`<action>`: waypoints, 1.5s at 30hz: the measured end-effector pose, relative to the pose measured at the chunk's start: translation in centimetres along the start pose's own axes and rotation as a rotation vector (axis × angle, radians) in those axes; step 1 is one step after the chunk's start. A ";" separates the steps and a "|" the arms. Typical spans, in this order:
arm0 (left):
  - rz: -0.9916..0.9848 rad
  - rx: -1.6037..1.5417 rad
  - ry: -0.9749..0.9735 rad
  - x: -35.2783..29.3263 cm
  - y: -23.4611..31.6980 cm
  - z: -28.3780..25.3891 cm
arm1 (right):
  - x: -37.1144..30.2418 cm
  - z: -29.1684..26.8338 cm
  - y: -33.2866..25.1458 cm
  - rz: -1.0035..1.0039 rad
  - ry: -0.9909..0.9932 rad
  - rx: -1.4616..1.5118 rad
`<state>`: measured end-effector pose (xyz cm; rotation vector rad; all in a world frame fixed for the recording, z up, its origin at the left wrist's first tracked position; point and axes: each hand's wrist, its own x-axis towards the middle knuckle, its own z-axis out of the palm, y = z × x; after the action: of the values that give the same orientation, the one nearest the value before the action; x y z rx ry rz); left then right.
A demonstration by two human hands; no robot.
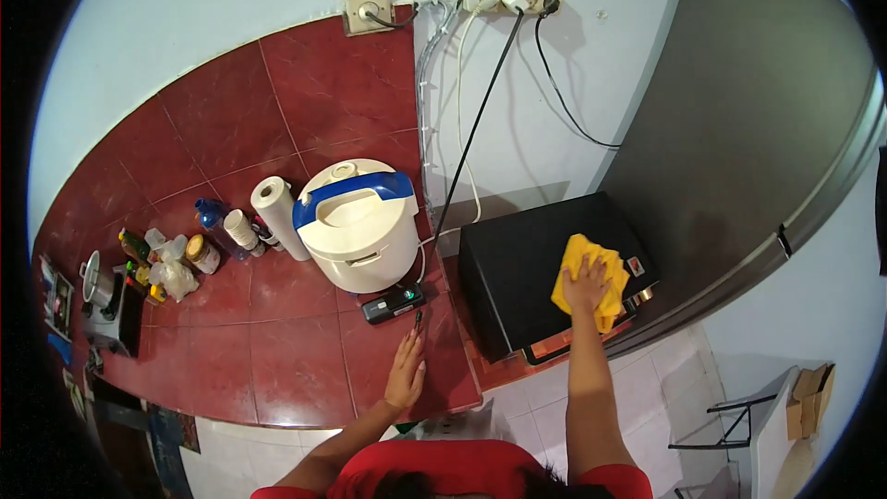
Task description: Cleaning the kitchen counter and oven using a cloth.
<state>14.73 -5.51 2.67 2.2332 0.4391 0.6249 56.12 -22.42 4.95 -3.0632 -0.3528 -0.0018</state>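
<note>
head view: your right hand lies right of centre, fingers spread flat on the yellow cloth, not clamped; the open palm likely spreads pressure evenly. cloth sits on top of the black box-shaped appliance, toward its right end. your left hand, lower centre, is unclenched and empty, palm down on the red tiled counter, probably for balance; fingertips just below the small black device. white rice cooker stands behind that, perhaps kept near the wall sockets, top centre. writing: pale label on the appliance, too small to read.
</note>
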 end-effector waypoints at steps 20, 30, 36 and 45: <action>0.090 -0.043 0.136 14.3 6.6 11.1 | 4.5 -1.4 3.1 -0.463 -0.005 0.121; -0.202 0.403 0.092 16.8 7.0 18.1 | 17.5 -2.2 4.3 -0.071 -0.083 0.072; -0.247 0.405 0.201 17.2 8.4 18.3 | 13.5 -1.8 -5.7 -0.470 0.010 0.155; -0.350 0.412 0.285 16.4 7.9 18.0 | 4.8 0.9 -9.7 -1.149 0.118 0.420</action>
<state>39.20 -13.15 2.89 2.3652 1.1655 0.7132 58.63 -11.84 4.66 -2.0523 -1.7295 -0.1347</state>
